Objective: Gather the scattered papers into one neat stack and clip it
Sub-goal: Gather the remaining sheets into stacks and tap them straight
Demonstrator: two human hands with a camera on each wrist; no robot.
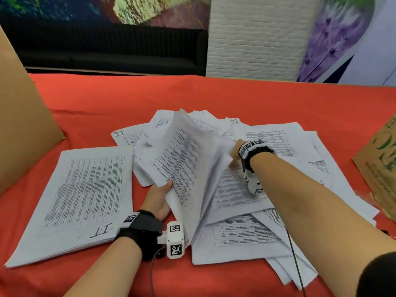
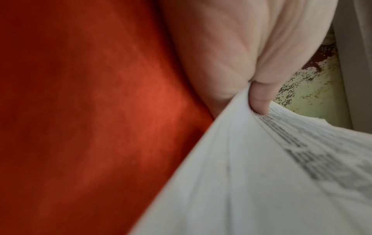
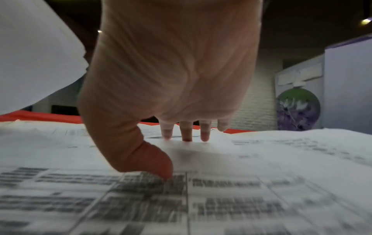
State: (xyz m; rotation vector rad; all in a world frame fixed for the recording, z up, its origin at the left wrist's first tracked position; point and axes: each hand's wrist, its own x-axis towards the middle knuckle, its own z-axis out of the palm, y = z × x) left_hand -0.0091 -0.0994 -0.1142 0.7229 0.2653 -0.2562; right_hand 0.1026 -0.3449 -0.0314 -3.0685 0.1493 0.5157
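Observation:
Printed white papers lie scattered across the red tablecloth (image 1: 235,97). A neat stack (image 1: 81,202) marked "1.T" lies at the left. My left hand (image 1: 159,200) grips a raised bundle of sheets (image 1: 188,159) by its lower edge, thumb on top (image 2: 259,101), and the bundle (image 2: 261,174) stands tilted up over the pile. My right hand (image 1: 234,153) lies spread on the loose sheets (image 1: 235,189) under the bundle, fingertips (image 3: 187,135) and thumb pressing flat on the printed paper (image 3: 221,198). No clip is in view.
A brown cardboard panel (image 1: 19,125) stands at the table's left. A printed cardboard box (image 1: 381,163) sits at the right edge. More loose sheets (image 1: 289,146) fan out to the right and toward the front edge. A black cable (image 1: 295,264) runs from my right wrist.

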